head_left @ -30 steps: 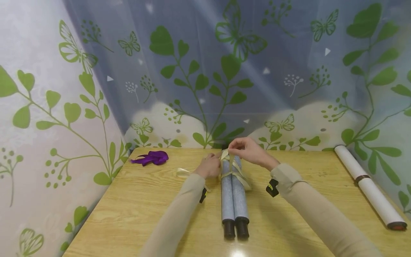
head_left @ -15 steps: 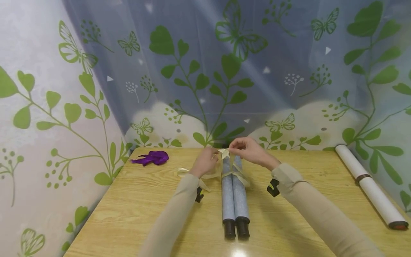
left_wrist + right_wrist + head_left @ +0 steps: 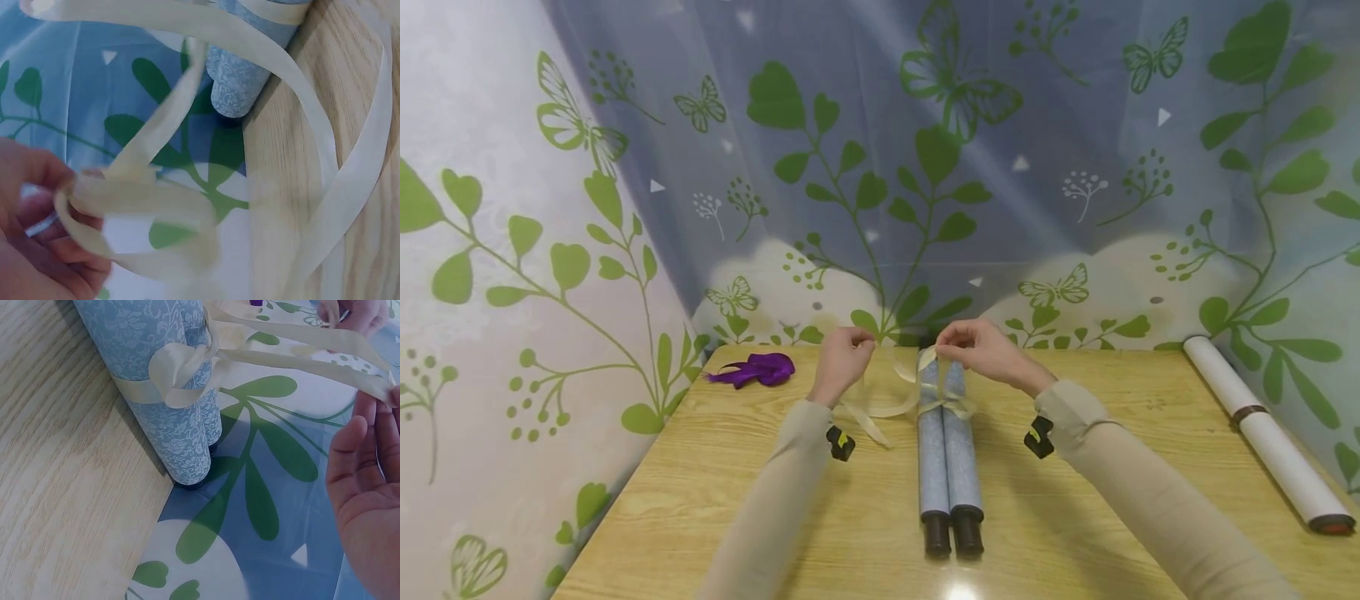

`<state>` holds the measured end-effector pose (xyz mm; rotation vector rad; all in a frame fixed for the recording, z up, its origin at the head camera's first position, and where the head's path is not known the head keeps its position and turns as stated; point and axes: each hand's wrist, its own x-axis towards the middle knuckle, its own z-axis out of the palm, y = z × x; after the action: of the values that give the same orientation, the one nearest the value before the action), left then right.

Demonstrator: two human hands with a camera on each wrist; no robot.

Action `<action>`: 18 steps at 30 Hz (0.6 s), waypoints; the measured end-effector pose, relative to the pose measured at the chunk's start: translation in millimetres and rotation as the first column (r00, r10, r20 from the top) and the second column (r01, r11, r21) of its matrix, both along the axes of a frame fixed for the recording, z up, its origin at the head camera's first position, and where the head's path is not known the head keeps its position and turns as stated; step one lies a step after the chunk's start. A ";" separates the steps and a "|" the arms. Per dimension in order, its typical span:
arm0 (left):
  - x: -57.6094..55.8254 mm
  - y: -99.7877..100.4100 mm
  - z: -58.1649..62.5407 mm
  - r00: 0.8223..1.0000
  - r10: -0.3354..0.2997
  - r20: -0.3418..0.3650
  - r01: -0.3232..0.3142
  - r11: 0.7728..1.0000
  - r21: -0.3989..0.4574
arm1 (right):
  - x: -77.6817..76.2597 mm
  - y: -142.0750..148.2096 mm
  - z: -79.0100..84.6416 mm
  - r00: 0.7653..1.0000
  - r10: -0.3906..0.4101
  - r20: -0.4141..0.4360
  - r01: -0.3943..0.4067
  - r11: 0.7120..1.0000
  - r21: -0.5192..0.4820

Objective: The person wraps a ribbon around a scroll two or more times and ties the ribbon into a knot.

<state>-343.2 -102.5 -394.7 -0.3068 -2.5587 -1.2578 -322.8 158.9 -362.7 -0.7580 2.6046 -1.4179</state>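
Two blue patterned scrolls [image 3: 932,458] with dark end knobs lie side by side on the table, pointing away from me. A cream ribbon [image 3: 300,364] goes round both and crosses itself in a loose knot near their far part. My right hand [image 3: 985,352] pinches a raised loop of this ribbon above the far ends of the scrolls. Off to their left, my left hand [image 3: 842,362] pinches another length of it between thumb and fingers. In the left wrist view that length forms a blurred loop by the fingers. A loose tail curls on the wood left of the scrolls.
A bundled purple ribbon [image 3: 767,368] lies at the table's back left. Along the right side rests a white scroll [image 3: 1277,450] with a brown band. The wooden table [image 3: 700,508] meets a leaf-patterned curtain [image 3: 865,167] at its back edge.
My left hand has moved left and slightly up from beside the scrolls, drawing its length of cream ribbon away. My right hand has stayed almost in place with its loop.
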 end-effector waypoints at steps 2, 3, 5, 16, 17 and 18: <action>1.6 -2.9 -1.2 1.000 0.010 0.016 -0.011 0.997 0.075 | 0.3 0.5 0.5 1.000 -0.003 -0.001 0.003 1.000 -0.001; 2.9 -3.9 -1.3 1.000 0.013 0.021 -0.015 0.993 0.118 | 0.6 0.8 0.9 1.000 -0.004 -0.003 0.004 1.000 -0.001; 5.3 -5.4 -1.3 1.000 0.020 0.020 -0.024 0.981 0.192 | 1.3 1.2 1.2 1.000 -0.010 -0.003 0.010 1.000 -0.005; 27.3 16.7 15.9 0.955 -0.292 -0.048 0.296 0.940 0.168 | -1.2 2.1 0.2 0.999 -0.034 0.013 0.034 0.999 -0.034; 29.2 21.0 16.7 0.940 -0.339 -0.045 0.342 0.929 0.140 | -1.5 2.0 0.1 0.999 -0.035 0.012 0.035 0.999 -0.034; 30.9 25.3 17.2 0.923 -0.383 -0.042 0.385 0.917 0.106 | -1.6 1.8 0.3 0.999 -0.035 0.014 0.035 0.999 -0.035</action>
<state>-312.3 -77.2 -377.5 -0.8270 -2.4733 -1.5125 -324.3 160.6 -362.5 -0.7082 2.6025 -1.4760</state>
